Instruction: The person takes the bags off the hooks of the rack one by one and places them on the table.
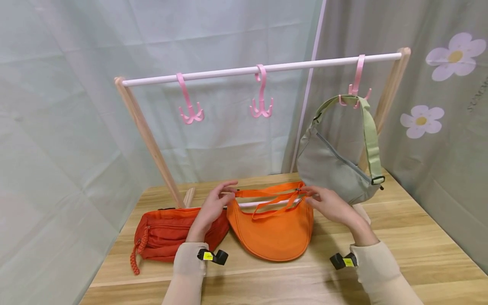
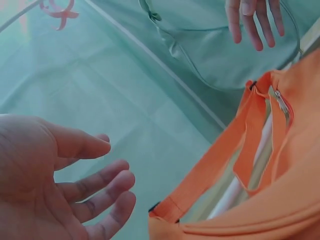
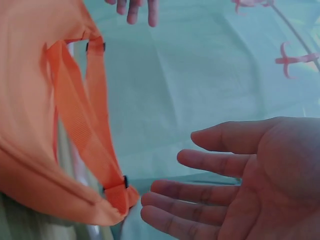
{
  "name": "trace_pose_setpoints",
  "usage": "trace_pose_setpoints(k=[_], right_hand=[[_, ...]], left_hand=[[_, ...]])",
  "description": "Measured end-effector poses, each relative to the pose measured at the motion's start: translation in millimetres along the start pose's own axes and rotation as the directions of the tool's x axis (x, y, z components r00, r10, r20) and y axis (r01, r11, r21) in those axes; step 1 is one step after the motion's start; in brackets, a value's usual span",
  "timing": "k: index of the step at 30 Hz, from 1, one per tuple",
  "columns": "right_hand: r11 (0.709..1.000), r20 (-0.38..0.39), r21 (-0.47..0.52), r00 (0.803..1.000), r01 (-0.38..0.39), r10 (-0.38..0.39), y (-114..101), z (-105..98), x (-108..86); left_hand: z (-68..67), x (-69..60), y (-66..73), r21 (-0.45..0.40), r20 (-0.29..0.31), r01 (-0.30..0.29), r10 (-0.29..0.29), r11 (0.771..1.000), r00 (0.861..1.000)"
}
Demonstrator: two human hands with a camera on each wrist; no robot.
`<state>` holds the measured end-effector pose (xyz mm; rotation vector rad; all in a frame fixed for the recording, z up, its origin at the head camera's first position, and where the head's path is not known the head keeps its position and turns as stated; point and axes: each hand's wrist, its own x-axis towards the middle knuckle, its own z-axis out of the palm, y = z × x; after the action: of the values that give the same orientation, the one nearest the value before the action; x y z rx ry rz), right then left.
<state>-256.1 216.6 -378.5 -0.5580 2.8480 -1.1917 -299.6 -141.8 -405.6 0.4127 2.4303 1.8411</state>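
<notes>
An orange crescent-shaped shoulder bag [image 1: 272,237] lies on the table, its strap [image 1: 270,192] looped loosely across the top. Beside the bag's upper left corner is my left hand [image 1: 214,205], holding nothing; in the left wrist view its fingers [image 2: 107,182] are slightly bent and apart from the strap. My right hand [image 1: 329,205] hovers by the upper right corner. The right wrist view shows its fingers [image 3: 195,187] fairly straight, with a gap to the strap's black buckle [image 3: 125,181]. Partly behind my left hand lies a red waist bag [image 1: 171,235] with a braided zip pull.
A rack with a white rail [image 1: 228,73] and wooden legs stands at the back. Two pink hooks, one on the left [image 1: 192,113] and one in the middle [image 1: 261,108], hold nothing. From the right pink hook [image 1: 358,78] hangs a grey-green bag [image 1: 331,169], close behind my right hand.
</notes>
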Motion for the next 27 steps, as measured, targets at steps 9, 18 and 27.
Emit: trace_pose_setpoints(k=[9,18,27], right_hand=[[0.999,-0.098,0.045,0.995,0.031,-0.026,-19.7,-9.4,-7.8],[0.986,-0.265,0.094,0.958,0.135,-0.106,-30.5,-16.8,-12.8],[0.949,-0.339,0.169,0.92,0.265,-0.197,-31.1,-20.1,-13.6]], left_hand=[[0.7,-1.4,12.1,-0.079,-0.019,-0.041,0.039,0.996,0.999],[0.9,-8.1,26.8,-0.29,-0.006,-0.08,0.082,0.954,0.997],[3.6,-9.3,31.9,-0.294,-0.046,-0.133,0.125,0.947,0.991]])
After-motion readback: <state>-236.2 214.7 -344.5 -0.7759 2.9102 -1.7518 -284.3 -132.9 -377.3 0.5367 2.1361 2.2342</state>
